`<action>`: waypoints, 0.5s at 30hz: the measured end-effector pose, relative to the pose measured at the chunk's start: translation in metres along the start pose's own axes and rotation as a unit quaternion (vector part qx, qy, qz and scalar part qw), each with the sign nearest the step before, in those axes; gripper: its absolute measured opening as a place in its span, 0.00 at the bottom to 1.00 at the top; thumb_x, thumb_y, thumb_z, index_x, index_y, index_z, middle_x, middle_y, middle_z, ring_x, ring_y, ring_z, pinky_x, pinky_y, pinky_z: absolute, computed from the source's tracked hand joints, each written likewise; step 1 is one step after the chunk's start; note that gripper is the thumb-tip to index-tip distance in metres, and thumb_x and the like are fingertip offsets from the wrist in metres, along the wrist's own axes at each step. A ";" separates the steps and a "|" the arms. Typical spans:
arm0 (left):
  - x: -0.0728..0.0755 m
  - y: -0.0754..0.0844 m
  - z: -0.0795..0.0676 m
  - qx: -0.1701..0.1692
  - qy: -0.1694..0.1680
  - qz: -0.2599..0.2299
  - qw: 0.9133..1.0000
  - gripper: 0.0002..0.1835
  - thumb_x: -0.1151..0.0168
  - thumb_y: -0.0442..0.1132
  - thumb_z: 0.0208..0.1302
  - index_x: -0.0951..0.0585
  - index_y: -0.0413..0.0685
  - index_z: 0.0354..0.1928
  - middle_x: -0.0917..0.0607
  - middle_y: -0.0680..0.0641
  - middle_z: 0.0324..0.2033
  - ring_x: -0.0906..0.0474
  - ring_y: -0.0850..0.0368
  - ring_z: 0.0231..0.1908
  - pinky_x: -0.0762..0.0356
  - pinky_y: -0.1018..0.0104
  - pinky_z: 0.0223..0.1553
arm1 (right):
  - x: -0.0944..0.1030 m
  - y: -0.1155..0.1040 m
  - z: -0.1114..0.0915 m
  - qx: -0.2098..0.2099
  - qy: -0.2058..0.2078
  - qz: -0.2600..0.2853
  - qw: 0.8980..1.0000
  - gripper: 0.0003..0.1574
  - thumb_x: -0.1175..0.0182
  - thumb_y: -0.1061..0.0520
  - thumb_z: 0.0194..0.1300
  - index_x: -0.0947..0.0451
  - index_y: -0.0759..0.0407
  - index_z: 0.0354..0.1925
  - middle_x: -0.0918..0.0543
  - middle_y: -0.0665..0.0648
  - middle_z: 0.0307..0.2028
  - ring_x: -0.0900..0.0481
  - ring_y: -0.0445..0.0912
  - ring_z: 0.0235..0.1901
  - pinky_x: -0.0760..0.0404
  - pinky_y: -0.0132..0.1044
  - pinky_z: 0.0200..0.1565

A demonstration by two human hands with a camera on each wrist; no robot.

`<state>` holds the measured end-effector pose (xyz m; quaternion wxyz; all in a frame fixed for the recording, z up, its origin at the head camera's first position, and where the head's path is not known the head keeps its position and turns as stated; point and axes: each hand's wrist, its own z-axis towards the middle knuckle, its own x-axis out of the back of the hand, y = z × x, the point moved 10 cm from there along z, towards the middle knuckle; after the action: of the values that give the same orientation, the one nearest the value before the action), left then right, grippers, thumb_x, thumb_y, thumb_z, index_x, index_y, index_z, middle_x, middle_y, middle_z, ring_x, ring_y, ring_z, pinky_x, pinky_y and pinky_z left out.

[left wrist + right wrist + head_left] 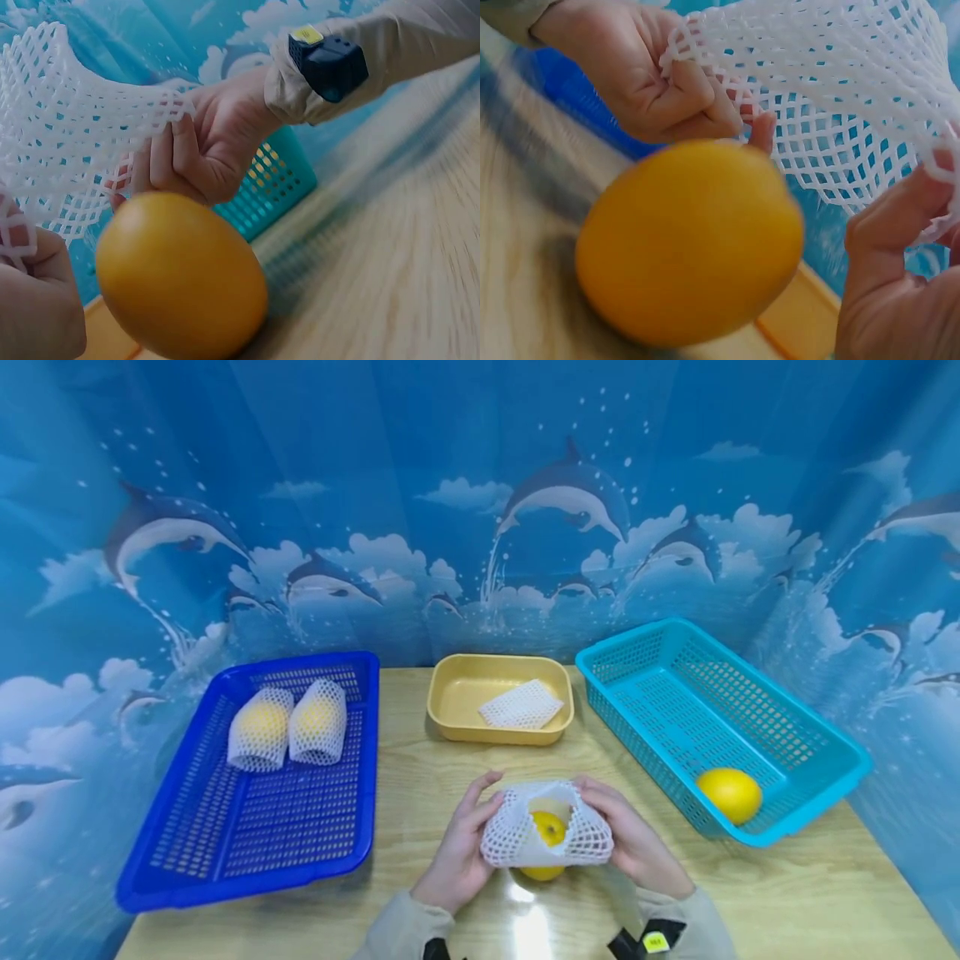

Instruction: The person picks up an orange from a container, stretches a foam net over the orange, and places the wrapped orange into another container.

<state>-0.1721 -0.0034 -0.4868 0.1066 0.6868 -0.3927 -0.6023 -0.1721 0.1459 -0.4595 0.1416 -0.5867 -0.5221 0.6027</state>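
Note:
A white foam fruit net (504, 837) is stretched open sideways between my two hands. My left hand (467, 852) grips one side of its rim, and my right hand (639, 843) grips the other, fingers curled over the mesh. Below the net, a smooth yellow-orange fruit (180, 277) sits on the table, apart from both palms. In the head view its stem end shows through the net's opening. The right wrist view shows the fruit (690, 244) close beneath the net's mesh (810, 82).
On the left, a dark blue basket (300, 868) holds two netted fruits (261, 731). A tan tray (495, 735) with a flat foam net (521, 704) stands at the back. On the right, a teal basket (817, 777) contains one bare yellow fruit (730, 795). A dolphin-print curtain (420, 485) hangs behind.

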 end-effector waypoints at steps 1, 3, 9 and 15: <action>0.004 -0.002 0.002 -0.005 0.006 0.005 1.000 0.24 0.47 0.35 0.73 0.38 0.45 0.67 0.24 0.43 0.53 0.20 0.55 0.49 0.22 0.63 0.54 | 0.006 0.003 0.002 -0.002 0.014 -0.007 1.000 0.11 0.54 0.57 0.78 0.24 0.52 0.47 0.21 0.49 0.46 0.24 0.41 0.48 0.24 0.33 0.55; 0.010 -0.006 0.007 -0.011 0.012 0.018 1.000 0.23 0.46 0.36 0.72 0.38 0.43 0.66 0.24 0.43 0.50 0.20 0.56 0.47 0.21 0.64 0.53 | 0.017 0.010 0.003 -0.005 0.044 -0.019 0.999 0.10 0.54 0.57 0.77 0.25 0.53 0.48 0.21 0.49 0.47 0.24 0.41 0.48 0.24 0.34 0.55; 0.026 -0.022 0.015 -0.011 0.018 0.062 0.998 0.21 0.46 0.34 0.72 0.36 0.40 0.63 0.23 0.46 0.45 0.21 0.57 0.43 0.20 0.67 0.47 | 0.039 0.029 0.008 -0.012 0.107 -0.087 0.990 0.10 0.54 0.58 0.77 0.31 0.61 0.50 0.23 0.52 0.44 0.25 0.42 0.46 0.23 0.34 0.53; 0.039 -0.023 0.021 -0.036 0.043 0.125 0.991 0.19 0.46 0.32 0.71 0.34 0.37 0.61 0.22 0.43 0.46 0.21 0.55 0.44 0.20 0.65 0.48 | 0.049 0.039 0.014 -0.012 0.174 -0.171 0.970 0.11 0.54 0.62 0.73 0.33 0.68 0.49 0.23 0.56 0.41 0.24 0.44 0.40 0.21 0.33 0.44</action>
<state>-0.1828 -0.0074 -0.5350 0.2225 0.6531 -0.4489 -0.5679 -0.1807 0.1617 -0.5210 0.3240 -0.5860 -0.5892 0.4521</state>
